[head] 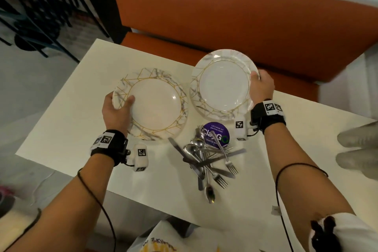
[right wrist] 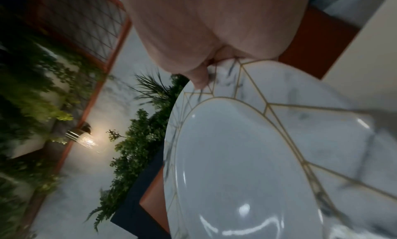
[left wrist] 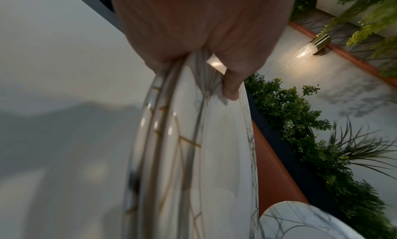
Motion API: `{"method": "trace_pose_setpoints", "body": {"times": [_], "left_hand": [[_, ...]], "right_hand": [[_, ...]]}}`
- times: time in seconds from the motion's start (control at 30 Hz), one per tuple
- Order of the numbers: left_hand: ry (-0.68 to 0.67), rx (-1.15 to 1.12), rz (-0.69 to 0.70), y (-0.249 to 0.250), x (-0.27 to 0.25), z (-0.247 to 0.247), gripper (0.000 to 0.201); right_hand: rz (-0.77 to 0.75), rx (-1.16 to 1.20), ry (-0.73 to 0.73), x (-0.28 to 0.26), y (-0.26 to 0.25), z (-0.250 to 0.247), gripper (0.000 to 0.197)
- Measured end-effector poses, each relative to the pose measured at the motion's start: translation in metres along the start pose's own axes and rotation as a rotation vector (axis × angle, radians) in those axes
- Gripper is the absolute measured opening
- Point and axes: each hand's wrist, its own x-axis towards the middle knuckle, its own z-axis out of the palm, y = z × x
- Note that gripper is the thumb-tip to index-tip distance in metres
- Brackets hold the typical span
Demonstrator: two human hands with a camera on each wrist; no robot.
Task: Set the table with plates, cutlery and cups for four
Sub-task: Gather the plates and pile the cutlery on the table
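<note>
Here left hand (head: 116, 108) clamps stacked plates (head: 155, 106), perhaps three; right hand (head: 262, 86) grips single plate (head: 223, 84).

office pantry (clean-up sticker (head: 216, 134)), orange booth (head: 235, 6)

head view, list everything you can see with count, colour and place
plates: a stack in the left hand, one in the right; white marble, gold lines
cutlery pile: count unclear, silver, table's near middle
round sticker: one, purple, under the cutlery's far end
table: one, white
bench seat: one, orange, beyond the table
left hand: grips stack's near-left rim
right hand: grips single plate's right rim
</note>
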Motion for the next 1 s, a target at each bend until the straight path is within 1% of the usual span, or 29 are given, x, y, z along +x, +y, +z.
{"method": "trace_pose_setpoints", "body": {"times": [0.13, 0.17, 0.27, 0.37, 0.53, 0.63, 0.7, 0.73, 0.77, 0.87, 0.97, 1.0], "left_hand": [[-0.080, 0.016, 0.037, 0.002, -0.005, 0.000, 0.039], [-0.104, 0.024, 0.040, 0.004, -0.009, 0.000, 0.035], [-0.175, 0.045, 0.065, 0.007, -0.021, 0.003, 0.026], [-0.244, 0.054, 0.056, 0.014, -0.036, 0.004, 0.023], [-0.358, 0.047, 0.053, 0.014, -0.058, 0.010, 0.040], [-0.405, 0.025, -0.021, 0.006, -0.065, 0.017, 0.049], [-0.434, 0.012, -0.071, 0.001, -0.070, 0.021, 0.061], [-0.441, 0.002, -0.099, 0.000, -0.073, 0.023, 0.063], [-0.443, -0.014, -0.126, -0.003, -0.074, 0.025, 0.062], [-0.447, -0.073, -0.220, -0.002, -0.080, 0.028, 0.053], [-0.499, -0.123, -0.324, -0.012, -0.077, 0.032, 0.065], [-0.522, -0.146, -0.352, -0.015, -0.077, 0.034, 0.064]], "right_hand": [[-0.082, -0.028, -0.032, -0.011, -0.014, -0.028, 0.025], [-0.095, -0.029, -0.056, -0.015, -0.015, -0.032, 0.026], [-0.096, 0.008, -0.153, -0.029, -0.014, -0.037, 0.026], [-0.087, 0.038, -0.207, -0.051, -0.009, -0.032, 0.026], [-0.011, 0.026, -0.254, -0.091, 0.001, -0.022, 0.034], [0.014, -0.053, -0.280, -0.114, 0.007, -0.016, 0.036], [0.026, -0.101, -0.282, -0.128, 0.014, -0.011, 0.031], [0.033, -0.112, -0.278, -0.134, 0.019, -0.008, 0.027], [0.039, -0.117, -0.273, -0.140, 0.022, -0.007, 0.026], [0.028, -0.105, -0.245, -0.156, 0.027, -0.003, 0.029], [0.033, -0.071, -0.221, -0.168, 0.030, -0.004, 0.033], [0.044, -0.049, -0.216, -0.170, 0.031, -0.005, 0.034]]}}
